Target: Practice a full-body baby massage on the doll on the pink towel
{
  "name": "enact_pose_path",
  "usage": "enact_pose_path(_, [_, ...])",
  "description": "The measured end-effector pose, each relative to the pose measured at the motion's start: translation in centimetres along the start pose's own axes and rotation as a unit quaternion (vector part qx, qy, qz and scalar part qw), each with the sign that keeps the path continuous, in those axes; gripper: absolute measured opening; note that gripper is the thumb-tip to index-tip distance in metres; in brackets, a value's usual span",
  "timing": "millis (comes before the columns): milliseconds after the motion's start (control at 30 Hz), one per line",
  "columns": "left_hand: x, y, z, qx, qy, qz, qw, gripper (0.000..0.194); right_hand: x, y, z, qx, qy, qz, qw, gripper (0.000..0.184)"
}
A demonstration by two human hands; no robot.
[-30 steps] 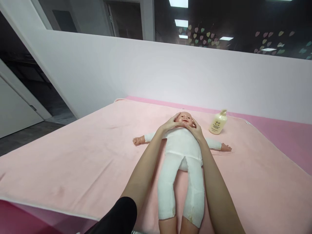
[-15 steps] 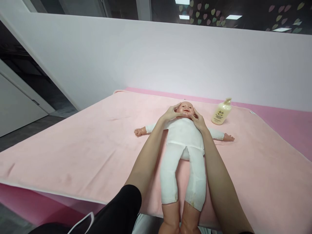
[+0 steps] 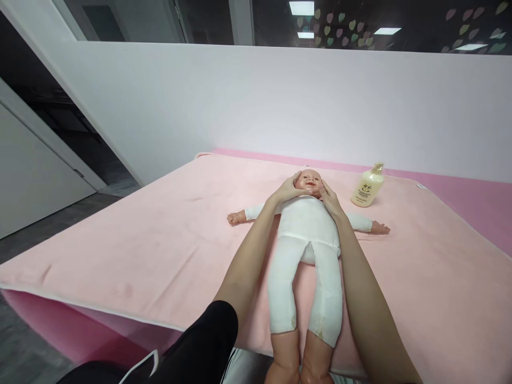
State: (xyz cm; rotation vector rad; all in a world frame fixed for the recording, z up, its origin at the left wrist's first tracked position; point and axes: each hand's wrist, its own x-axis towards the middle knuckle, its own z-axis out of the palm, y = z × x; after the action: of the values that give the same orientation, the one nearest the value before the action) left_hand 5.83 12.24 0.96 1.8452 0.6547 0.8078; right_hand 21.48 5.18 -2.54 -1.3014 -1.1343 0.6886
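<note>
A baby doll [image 3: 310, 218] with a white cloth body lies on its back, head away from me, arms spread. Its bare plastic lower legs reach the near edge. My left hand [image 3: 288, 189] cups the left side of the doll's head [image 3: 310, 179], with the thumb along the chin and the fingers up beside the temple. On the other side, my right hand [image 3: 330, 199] holds the right cheek and jaw, its fingers partly hidden behind the head. The doll's face shows between both hands.
A pale yellow pump bottle [image 3: 367, 186] stands right of the doll's head. Beneath everything is a pink blanket [image 3: 160, 240] over a pink padded surface [image 3: 472, 197]. A white wall panel [image 3: 280, 101] rises behind, with dark glass above. A white cord [image 3: 140, 365] hangs by my left sleeve.
My right thumb has slid from near the doll's chin outward to its cheek. The left hand stays at the head, its thumb slightly lower. The whole view has shifted slightly.
</note>
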Motion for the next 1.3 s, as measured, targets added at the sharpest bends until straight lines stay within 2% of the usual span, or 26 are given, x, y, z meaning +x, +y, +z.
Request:
enact_pose_path(100, [0.4, -0.3, 0.2, 0.031, -0.001, 0.010, 0.999, 0.107, 0.0, 0.3, 0.1, -0.027, 0.007, -0.010, 1.000, 0.093])
enact_pose_path(167, [0.5, -0.5, 0.2, 0.039, -0.001, 0.018, 0.999, 0.107, 0.1, 0.5, 0.1, -0.035, 0.014, -0.012, 0.999, 0.095])
enact_pose_path(400, [0.5, -0.7, 0.0, 0.059, 0.009, 0.014, 0.998, 0.103, 0.4, 0.3, -0.1, -0.078, 0.046, -0.015, 0.996, 0.080])
enact_pose_path(633, [0.0, -0.1, -0.6, -0.030, -0.023, 0.021, 0.999, 0.085, 0.4, 0.4, -0.4, -0.068, 0.034, -0.021, 0.997, 0.077])
enact_pose_path(867, [-0.7, 0.6, -0.8, -0.085, -0.046, -0.019, 0.995, 0.085, 0.8, 1.2, -0.8, -0.073, 0.005, -0.040, 0.997, 0.077])
enact_pose_path(1033, [-0.8, 0.4, -1.2, -0.090, -0.053, -0.002, 0.995, 0.081, 1.0, 1.7, -1.1, -0.001, -0.007, -0.019, 1.000, 0.069])
enact_pose_path(1133, [-0.8, 0.1, -1.4, -0.103, -0.072, 0.013, 0.992, 0.080, 0.9, 2.1, -1.0, 0.044, 0.009, 0.005, 0.999, 0.061])
enact_pose_path(1300, [-0.7, -0.2, -1.5, -0.102, -0.070, 0.006, 0.992, 0.084, 0.8, 2.3, -0.8, 0.027, 0.028, -0.005, 0.999, 0.057])
